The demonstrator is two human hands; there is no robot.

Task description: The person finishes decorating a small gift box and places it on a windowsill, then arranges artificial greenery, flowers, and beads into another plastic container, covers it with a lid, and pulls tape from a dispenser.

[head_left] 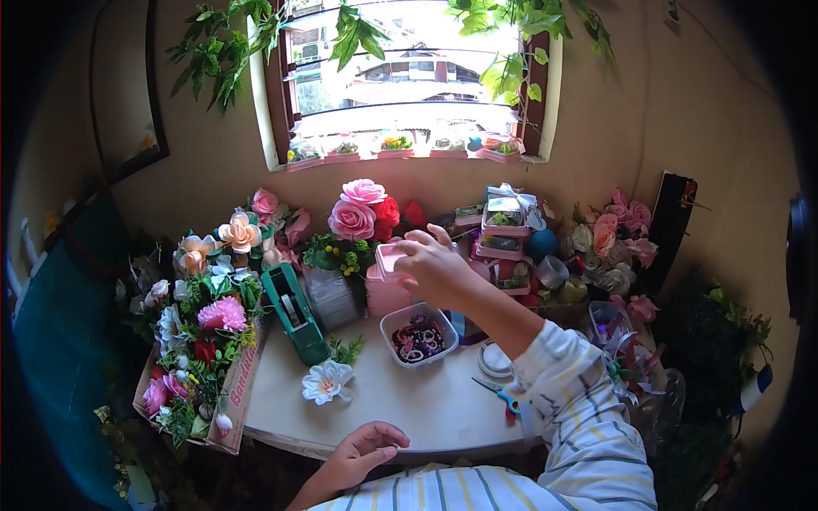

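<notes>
My right hand [423, 266] reaches over the back of the table, its fingers on a small pink box [389, 258] at the top of a pink stack [386, 294]. Near the table's front edge is my left hand [372, 451], fingers loosely curled and apart, with nothing in it. Between the hands stands a clear tub [417, 335] of dark beads and rings. A white flower [326, 383] lies on the table to the left of the tub, beside a green tape dispenser [295, 315].
A cardboard box [230, 409] of artificial flowers stands at the left. Scissors [503, 393] and a round white lid [495, 358] lie right of the tub. Clear-lidded pink boxes [504, 223] are stacked behind. A ribbon-filled container [609, 324] stands at the right.
</notes>
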